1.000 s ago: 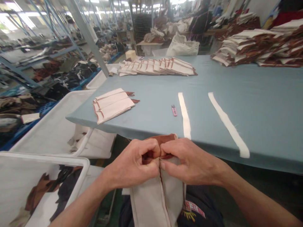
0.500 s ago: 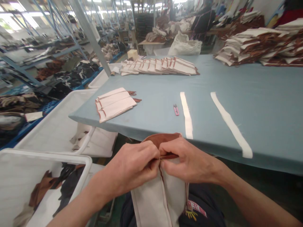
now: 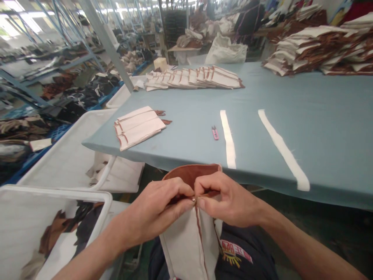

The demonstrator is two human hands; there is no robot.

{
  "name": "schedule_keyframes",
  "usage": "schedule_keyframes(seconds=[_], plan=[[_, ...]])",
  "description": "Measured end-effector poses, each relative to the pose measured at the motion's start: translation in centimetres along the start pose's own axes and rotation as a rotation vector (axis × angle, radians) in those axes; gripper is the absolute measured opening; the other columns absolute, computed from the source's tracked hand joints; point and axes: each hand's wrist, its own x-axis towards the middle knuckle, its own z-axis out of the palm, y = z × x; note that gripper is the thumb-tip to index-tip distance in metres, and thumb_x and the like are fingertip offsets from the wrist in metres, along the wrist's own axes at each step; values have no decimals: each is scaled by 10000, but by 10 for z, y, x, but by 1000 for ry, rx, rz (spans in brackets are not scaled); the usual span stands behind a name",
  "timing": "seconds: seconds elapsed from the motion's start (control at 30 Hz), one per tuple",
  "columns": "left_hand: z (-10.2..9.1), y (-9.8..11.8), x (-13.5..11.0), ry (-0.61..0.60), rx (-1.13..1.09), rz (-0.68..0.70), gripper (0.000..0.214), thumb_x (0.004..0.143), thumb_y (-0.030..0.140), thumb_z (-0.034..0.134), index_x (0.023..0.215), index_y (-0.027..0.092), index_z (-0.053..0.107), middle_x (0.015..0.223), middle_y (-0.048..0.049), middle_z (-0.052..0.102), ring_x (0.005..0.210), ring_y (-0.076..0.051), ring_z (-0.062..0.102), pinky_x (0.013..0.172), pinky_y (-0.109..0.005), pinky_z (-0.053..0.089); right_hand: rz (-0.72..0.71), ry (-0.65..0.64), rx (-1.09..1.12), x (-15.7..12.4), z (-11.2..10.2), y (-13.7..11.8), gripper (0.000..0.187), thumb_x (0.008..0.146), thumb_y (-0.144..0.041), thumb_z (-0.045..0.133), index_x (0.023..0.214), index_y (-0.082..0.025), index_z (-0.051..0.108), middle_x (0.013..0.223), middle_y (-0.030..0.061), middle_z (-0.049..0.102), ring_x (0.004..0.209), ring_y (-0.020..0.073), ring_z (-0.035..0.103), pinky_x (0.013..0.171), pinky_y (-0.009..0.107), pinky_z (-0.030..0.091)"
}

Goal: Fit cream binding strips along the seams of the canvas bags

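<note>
A cream fabric piece with brown lining and trim (image 3: 189,241) hangs over my lap, just below the near edge of the blue-grey table (image 3: 320,116). My left hand (image 3: 157,210) and my right hand (image 3: 224,200) meet at its top edge, fingertips pinched on the brown seam where a small metal part shows. The brown lining stands open behind my fingers. A small pink thread snip (image 3: 215,133) lies on the table beyond my hands.
Two white fabric strips (image 3: 229,140) (image 3: 282,149) lie on the table. A small stack of cream pieces (image 3: 138,126) sits at left, a fanned row (image 3: 192,77) farther back, tall piles (image 3: 320,50) at right. White bins (image 3: 58,163) stand at left.
The brown lining has opened wider behind my fingers. Both hands have kept their pinch on the seam and shifted only slightly.
</note>
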Motion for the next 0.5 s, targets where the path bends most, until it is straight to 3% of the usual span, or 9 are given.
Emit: schedule_keyframes(seconds=[0.13, 0.3, 0.4, 0.5], plan=[[-10, 10, 6, -107, -45, -167, 117, 986, 238, 636, 887, 193, 594, 749, 56, 598, 644, -95, 531, 609, -214, 367, -195, 130, -286, -5, 1, -5, 129, 760, -97, 516, 666, -178, 549, 614, -48, 550, 558, 80, 468, 552, 215, 321], [-14, 23, 23, -163, 56, -140, 322, 1051, 248, 484, 737, 180, 497, 703, 40, 529, 680, -116, 499, 658, -258, 335, -302, 167, -520, -9, -7, -8, 145, 818, -117, 547, 688, -179, 565, 616, -38, 569, 572, 99, 472, 590, 250, 314], [-10, 26, 34, -145, -37, -157, 368, 972, 138, 499, 634, 180, 359, 586, 70, 365, 560, -84, 371, 573, -260, 261, -290, 127, -508, -13, -18, -11, 146, 834, -115, 579, 705, -184, 573, 628, -51, 570, 574, 97, 460, 616, 256, 323], [-6, 21, 39, -188, -292, -203, 350, 933, 134, 534, 627, 183, 372, 581, 80, 332, 539, -75, 310, 527, -243, 240, -276, 57, -402, -14, -27, -10, 144, 878, -119, 624, 752, -185, 602, 683, -45, 614, 619, 96, 512, 655, 241, 359]])
